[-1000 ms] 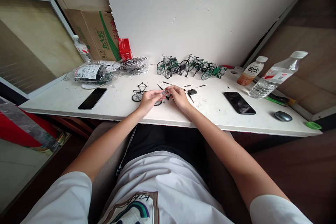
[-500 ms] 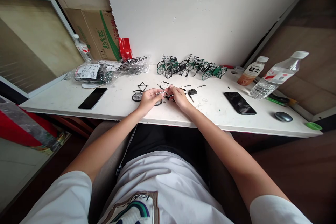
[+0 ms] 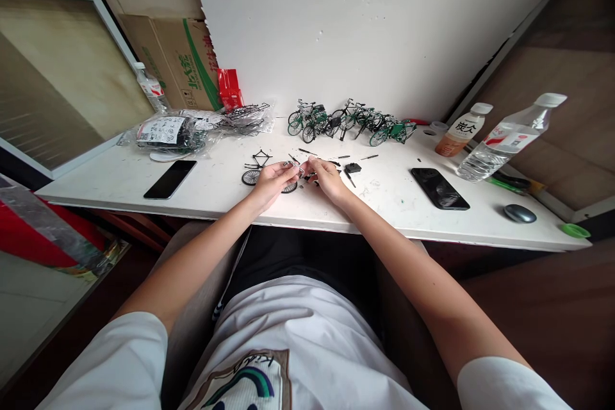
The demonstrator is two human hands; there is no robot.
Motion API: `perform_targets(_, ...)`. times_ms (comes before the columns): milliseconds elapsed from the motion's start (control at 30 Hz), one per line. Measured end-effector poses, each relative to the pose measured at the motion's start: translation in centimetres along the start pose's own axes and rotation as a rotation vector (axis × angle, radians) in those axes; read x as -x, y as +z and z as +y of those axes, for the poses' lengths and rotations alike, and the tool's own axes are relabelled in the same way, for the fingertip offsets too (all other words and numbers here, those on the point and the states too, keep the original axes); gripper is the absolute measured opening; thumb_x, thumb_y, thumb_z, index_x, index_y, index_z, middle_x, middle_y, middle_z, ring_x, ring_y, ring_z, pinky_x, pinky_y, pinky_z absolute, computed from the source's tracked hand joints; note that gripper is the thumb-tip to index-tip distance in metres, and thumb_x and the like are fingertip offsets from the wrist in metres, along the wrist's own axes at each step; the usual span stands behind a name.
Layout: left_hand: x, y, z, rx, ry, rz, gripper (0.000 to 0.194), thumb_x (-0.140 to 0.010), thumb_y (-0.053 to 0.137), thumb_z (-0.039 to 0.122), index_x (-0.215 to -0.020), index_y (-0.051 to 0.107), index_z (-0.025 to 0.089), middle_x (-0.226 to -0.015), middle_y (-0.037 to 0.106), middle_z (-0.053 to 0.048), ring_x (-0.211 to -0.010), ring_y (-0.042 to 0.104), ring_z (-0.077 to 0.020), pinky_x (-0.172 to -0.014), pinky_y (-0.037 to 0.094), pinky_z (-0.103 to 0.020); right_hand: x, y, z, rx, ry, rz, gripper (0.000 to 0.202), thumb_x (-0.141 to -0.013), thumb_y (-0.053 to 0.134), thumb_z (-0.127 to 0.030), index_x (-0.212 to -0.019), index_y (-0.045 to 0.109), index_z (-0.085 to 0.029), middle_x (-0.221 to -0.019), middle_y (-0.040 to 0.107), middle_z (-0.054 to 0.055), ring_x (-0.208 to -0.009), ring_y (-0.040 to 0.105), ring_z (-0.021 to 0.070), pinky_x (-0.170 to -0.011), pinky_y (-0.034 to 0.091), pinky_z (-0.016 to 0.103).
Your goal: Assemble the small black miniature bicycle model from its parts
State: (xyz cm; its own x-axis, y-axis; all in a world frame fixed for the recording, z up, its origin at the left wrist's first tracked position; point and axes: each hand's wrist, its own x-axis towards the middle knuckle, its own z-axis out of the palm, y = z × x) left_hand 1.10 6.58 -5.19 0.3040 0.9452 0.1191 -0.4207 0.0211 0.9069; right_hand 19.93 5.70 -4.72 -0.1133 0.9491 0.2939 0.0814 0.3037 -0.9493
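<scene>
Turned since the earlier frame, the small silver part (image 3: 296,167) slants at the picture's centre, pinched by the left hand's (image 3: 275,182) fingers, probably close-held because it is so slight. Narrowed fingers of the right hand (image 3: 327,178) meet beside it; whether they grip anything, I cannot tell. A wheel (image 3: 250,177) and black frame piece (image 3: 261,160) lie just left, perhaps for easy reach. Forearms cross the surface's (image 3: 218,182) front edge; bare room opens toward the left phone (image 3: 170,180) and right phone (image 3: 439,188).
</scene>
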Motion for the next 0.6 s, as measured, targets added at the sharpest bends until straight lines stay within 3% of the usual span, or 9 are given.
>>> perform_targets(233,-0.3,-0.3,0.3,0.017,0.020,0.011,0.042,-0.069,0.102,0.038,-0.092,0.076,0.015,-0.090,0.074,-0.004,-0.081,0.066,-0.0124,-0.082,0.052,-0.028,-0.2,-1.0,-0.1,0.096,-0.089,0.143,0.063,-0.099,0.052,-0.079,-0.090,0.075,-0.021,-0.101,0.078,0.009,-0.098,0.068,0.0256,-0.088,0.053,0.038)
perform_targets(367,-0.6,-0.8,0.5,-0.019,0.008,0.053,0.046,-0.070,0.102,0.042,-0.098,0.077,0.015,-0.102,0.078,-0.008,-0.084,0.071,-0.0145,-0.073,0.047,-0.026,-0.8,-2.3,0.0,0.202,-0.132,0.188,0.050,-0.101,0.056,-0.067,-0.090,0.073,-0.021,-0.100,0.078,0.009,-0.099,0.069,0.0262,-0.096,0.052,0.041)
perform_targets(467,-0.8,-1.1,0.9,-0.040,0.031,0.068,0.047,-0.070,0.101,0.044,-0.099,0.078,0.015,-0.109,0.080,-0.010,-0.081,0.072,-0.0141,-0.069,0.046,-0.025,-0.8,-2.9,-0.1,0.391,-0.180,0.102,0.039,-0.103,0.059,-0.055,-0.097,0.076,-0.020,-0.102,0.077,0.010,-0.099,0.068,0.0278,-0.098,0.051,0.045)
perform_targets(600,-0.9,-1.2,1.4,-0.011,0.049,0.083,0.041,-0.070,0.101,0.040,-0.095,0.080,0.015,-0.100,0.078,-0.007,-0.073,0.065,-0.0101,-0.066,0.046,-0.024,0.1,-2.9,-0.6,0.816,-0.378,-0.102,0.025,-0.101,0.065,-0.038,-0.106,0.084,-0.021,-0.121,0.071,0.015,-0.122,0.057,0.0351,-0.109,0.044,0.052)
